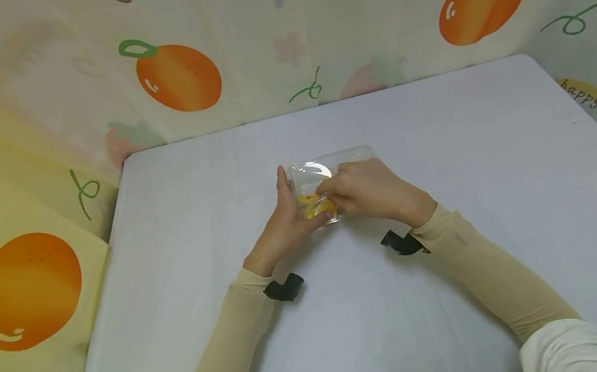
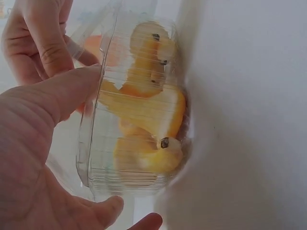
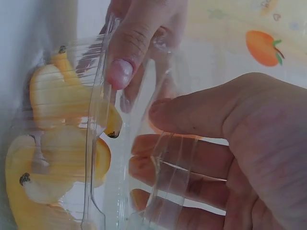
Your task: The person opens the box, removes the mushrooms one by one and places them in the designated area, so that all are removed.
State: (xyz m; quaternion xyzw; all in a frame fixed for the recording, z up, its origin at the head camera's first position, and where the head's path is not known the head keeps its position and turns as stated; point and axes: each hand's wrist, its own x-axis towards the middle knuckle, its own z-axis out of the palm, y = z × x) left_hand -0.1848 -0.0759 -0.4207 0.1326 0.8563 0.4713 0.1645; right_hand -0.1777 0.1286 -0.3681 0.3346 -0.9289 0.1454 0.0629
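Note:
A clear plastic hinged box [image 1: 349, 154] is on the white table, with several yellow banana-shaped pieces with dark tips [image 1: 319, 209] inside. My left hand [image 1: 284, 224] grips the box's left end, its thumb [image 2: 72, 91] along the near rim. Curled at the box's right part, my right hand [image 1: 370, 190] has its thumb [image 3: 192, 112] and fingers about a clear plastic flap, which looks like the lid. In the right wrist view the lid stands apart from the rim, and some fingers show through the plastic. Reflections partly hide the contents.
The white-covered table [image 1: 388, 329] extends around the box on all sides. Behind it hangs a cream curtain [image 1: 250, 36] printed with oranges and flowers. Dark wrist pieces [image 1: 285, 288] sit by both sleeves.

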